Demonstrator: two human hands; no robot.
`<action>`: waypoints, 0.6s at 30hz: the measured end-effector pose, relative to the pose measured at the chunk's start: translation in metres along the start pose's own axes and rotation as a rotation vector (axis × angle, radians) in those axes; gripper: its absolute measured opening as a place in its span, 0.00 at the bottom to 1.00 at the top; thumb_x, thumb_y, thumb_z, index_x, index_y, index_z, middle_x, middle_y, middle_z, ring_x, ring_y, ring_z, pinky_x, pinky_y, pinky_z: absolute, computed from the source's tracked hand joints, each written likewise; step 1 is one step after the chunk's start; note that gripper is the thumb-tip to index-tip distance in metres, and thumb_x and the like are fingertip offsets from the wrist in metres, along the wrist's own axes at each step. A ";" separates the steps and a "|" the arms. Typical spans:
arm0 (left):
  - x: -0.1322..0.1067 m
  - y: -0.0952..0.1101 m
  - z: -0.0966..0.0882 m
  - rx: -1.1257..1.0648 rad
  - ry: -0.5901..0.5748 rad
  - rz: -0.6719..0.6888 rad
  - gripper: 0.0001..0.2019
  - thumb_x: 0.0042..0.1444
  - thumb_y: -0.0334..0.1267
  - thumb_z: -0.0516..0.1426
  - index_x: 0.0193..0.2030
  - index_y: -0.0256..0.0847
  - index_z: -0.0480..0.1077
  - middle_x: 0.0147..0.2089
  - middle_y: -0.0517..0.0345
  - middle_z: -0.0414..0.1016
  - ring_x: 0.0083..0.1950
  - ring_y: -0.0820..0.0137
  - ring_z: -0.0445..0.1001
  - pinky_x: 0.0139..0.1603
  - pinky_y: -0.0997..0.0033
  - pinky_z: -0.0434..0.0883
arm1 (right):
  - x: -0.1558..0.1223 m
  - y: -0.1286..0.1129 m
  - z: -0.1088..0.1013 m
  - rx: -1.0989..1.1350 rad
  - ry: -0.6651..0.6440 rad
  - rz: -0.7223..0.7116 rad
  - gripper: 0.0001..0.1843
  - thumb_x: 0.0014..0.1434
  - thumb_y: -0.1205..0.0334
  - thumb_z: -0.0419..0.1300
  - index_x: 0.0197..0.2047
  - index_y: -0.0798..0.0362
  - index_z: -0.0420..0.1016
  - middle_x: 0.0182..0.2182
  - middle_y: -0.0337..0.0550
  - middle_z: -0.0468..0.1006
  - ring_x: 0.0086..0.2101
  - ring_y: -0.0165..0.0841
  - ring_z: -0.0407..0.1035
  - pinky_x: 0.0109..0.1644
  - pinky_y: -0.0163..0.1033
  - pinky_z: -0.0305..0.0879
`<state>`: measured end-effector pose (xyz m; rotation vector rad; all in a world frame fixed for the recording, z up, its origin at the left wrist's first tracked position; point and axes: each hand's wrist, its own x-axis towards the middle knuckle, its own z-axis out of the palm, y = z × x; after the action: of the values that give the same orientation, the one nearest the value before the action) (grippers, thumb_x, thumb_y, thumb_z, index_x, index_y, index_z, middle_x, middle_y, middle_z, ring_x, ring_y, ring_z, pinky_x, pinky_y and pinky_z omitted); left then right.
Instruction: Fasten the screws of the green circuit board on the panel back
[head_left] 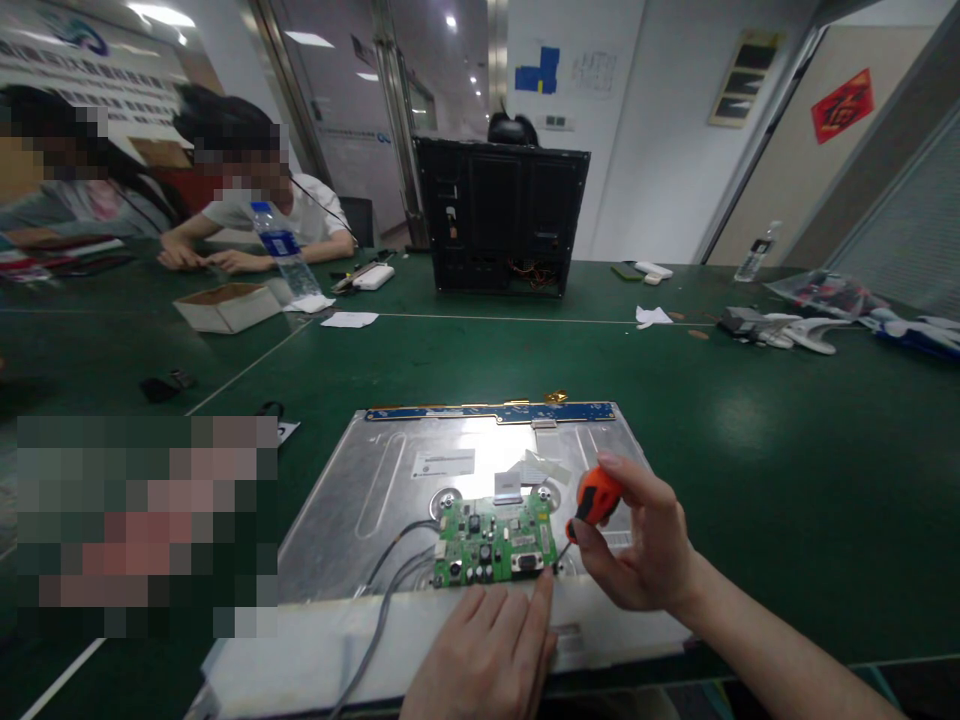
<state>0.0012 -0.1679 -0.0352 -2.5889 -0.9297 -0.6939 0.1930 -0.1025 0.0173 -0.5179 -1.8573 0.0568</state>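
A green circuit board lies on the back of a metal display panel, with grey and black cables running from its left side. My right hand pinches the short orange and black handle of a screwdriver between thumb and fingers. The tool leans, and its shaft comes down at the board's front right corner. Its tip is too small to make out. My left hand lies flat on the panel's white front strip, fingers stretched forward, the index fingertip beside the screwdriver's tip.
A large black screen housing stands upright at the back. On the green table are a white box, a water bottle and bagged items. Two people sit at the left, and another head shows behind the housing.
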 end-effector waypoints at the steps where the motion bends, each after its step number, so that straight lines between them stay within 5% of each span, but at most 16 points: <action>1: 0.000 0.000 0.000 -0.001 -0.006 -0.001 0.18 0.73 0.30 0.41 0.57 0.26 0.68 0.32 0.54 0.74 0.29 0.66 0.73 0.32 0.64 0.68 | -0.001 0.000 0.001 -0.016 0.009 -0.003 0.39 0.57 0.74 0.57 0.70 0.53 0.53 0.30 0.36 0.72 0.22 0.29 0.65 0.20 0.34 0.65; 8: 0.001 -0.001 0.000 0.005 0.000 0.000 0.18 0.73 0.29 0.40 0.56 0.26 0.68 0.32 0.55 0.74 0.29 0.67 0.73 0.32 0.65 0.67 | 0.000 0.000 0.000 -0.075 0.005 0.000 0.36 0.63 0.68 0.58 0.72 0.51 0.51 0.27 0.34 0.72 0.20 0.30 0.62 0.19 0.34 0.63; 18: 0.000 0.001 0.000 0.009 -0.004 -0.002 0.18 0.73 0.29 0.40 0.57 0.25 0.67 0.32 0.54 0.75 0.29 0.66 0.74 0.32 0.64 0.68 | 0.005 -0.001 -0.004 0.029 -0.051 -0.009 0.39 0.57 0.72 0.55 0.70 0.54 0.52 0.31 0.39 0.72 0.27 0.33 0.70 0.25 0.37 0.70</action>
<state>0.0019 -0.1682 -0.0353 -2.5831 -0.9343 -0.6835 0.1949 -0.1020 0.0229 -0.4922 -1.9053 0.0914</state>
